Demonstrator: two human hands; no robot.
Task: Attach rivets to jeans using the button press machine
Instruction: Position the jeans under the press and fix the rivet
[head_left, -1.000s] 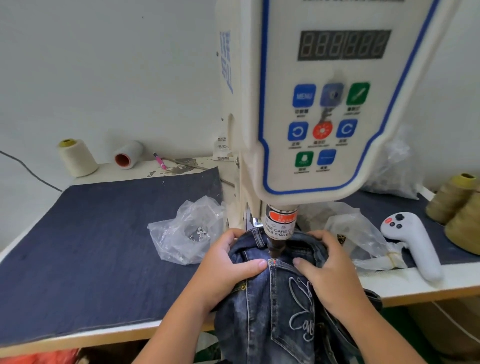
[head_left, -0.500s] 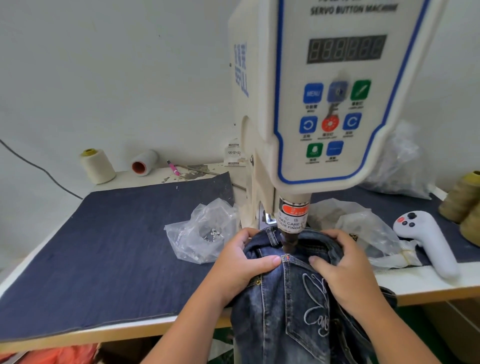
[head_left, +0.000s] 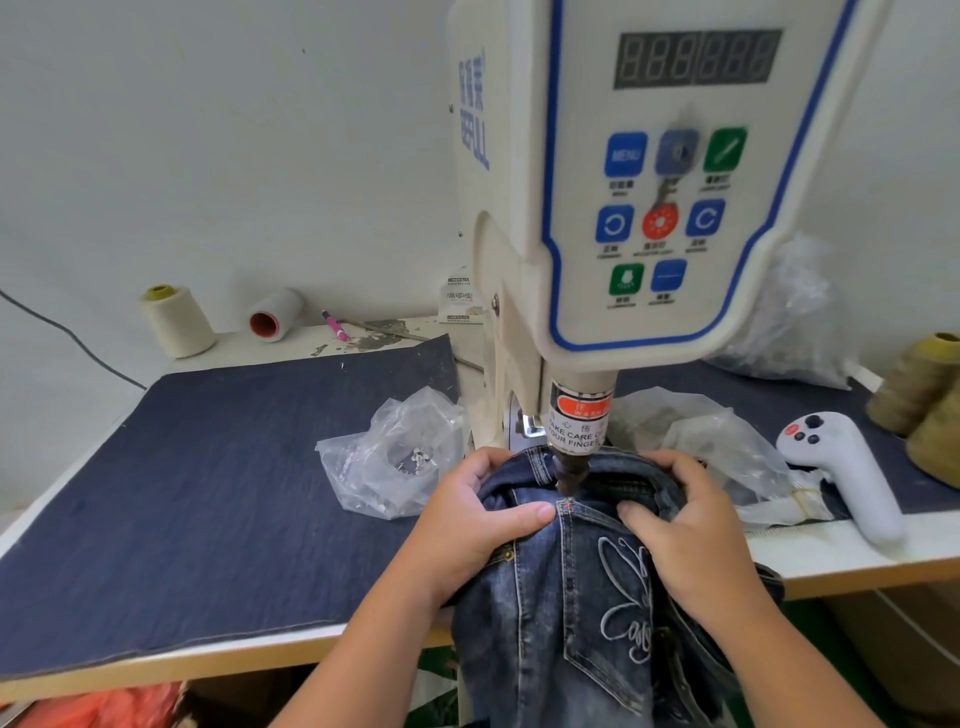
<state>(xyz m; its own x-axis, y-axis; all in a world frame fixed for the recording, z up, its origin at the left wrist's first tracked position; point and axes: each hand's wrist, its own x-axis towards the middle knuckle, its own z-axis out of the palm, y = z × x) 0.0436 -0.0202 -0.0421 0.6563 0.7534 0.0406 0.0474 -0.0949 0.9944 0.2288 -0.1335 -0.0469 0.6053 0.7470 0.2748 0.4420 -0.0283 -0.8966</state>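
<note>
Dark blue jeans (head_left: 566, 597) with white embroidery on a back pocket hang over the table's front edge, their waistband under the button press machine (head_left: 649, 208). The machine's dark punch tip (head_left: 570, 475) sits on the pocket's top corner. My left hand (head_left: 467, 514) grips the waistband to the left of the punch, thumb lying across the denim. My right hand (head_left: 680, 519) grips the waistband on the right side, thumb pointing toward the punch. A clear bag with small metal rivets (head_left: 410, 457) lies left of the machine.
A dark denim mat (head_left: 208, 493) covers the table. Another clear bag (head_left: 727, 452) and a white handheld controller (head_left: 841, 467) lie to the right. Thread cones stand at the back left (head_left: 176, 322) and far right (head_left: 924, 395). A pink pen (head_left: 333, 325) lies by the wall.
My view has shifted so everything sits further right in frame. Both hands keep their hold on the waistband under the punch.
</note>
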